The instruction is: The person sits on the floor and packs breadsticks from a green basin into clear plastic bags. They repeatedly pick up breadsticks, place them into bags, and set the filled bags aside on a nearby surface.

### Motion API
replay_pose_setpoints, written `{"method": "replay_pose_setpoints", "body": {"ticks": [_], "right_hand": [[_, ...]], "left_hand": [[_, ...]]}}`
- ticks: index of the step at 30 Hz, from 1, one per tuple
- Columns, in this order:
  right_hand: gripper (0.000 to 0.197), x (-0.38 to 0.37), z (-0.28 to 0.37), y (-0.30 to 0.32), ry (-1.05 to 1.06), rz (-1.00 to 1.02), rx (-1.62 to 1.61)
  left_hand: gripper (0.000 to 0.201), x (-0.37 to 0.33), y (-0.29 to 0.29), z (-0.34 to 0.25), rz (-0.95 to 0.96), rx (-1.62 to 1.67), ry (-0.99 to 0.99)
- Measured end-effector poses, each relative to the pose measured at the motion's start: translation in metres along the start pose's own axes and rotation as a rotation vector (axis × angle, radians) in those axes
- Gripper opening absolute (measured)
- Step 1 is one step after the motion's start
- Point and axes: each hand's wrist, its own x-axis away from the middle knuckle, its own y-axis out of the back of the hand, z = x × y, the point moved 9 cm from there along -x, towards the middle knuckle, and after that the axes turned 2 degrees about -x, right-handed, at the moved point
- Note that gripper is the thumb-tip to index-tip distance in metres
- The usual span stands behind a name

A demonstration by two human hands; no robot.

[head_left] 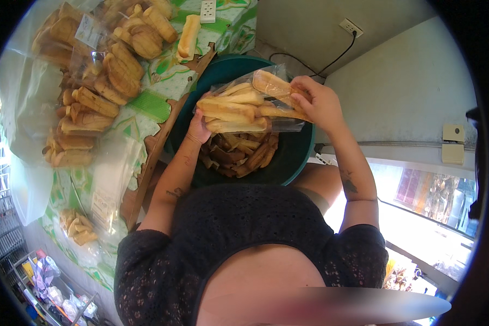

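Note:
A clear plastic bag (288, 126) packed with long golden pieces of toasted bread (231, 111) lies sideways over a round dark green tub (301, 160). My left hand (200, 128) is closed around the filled end of the bag, its fingers partly hidden beneath. At the bag's mouth, my right hand (318, 100) grips a long bread piece (273, 84), fingers curled over its outer end. Another long piece sits just below that one, partly within the plastic. Down in the tub, under the bag, are many browner bread pieces (255, 155).
To the left, a table with a green patterned cover (160, 127) bears several filled bread bags (119, 70), flat plastic bags (111, 185), a small bag of bread bits (79, 225) and a lone bread piece (188, 38). A black cord (334, 61) hangs from the wall outlet (351, 27).

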Motion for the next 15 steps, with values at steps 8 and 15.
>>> {"method": "replay_pose_setpoints", "body": {"ticks": [8, 15], "right_hand": [[0.055, 0.019, -0.001, -0.053, -0.084, 0.474, -1.135], [0.056, 0.016, 0.031, -0.051, 0.128, 0.487, -0.968]], "left_hand": [[0.088, -0.015, -0.034, -0.021, -0.027, -0.327, 0.033], [0.087, 0.017, -0.022, 0.031, 0.080, -0.312, 0.990]]}}
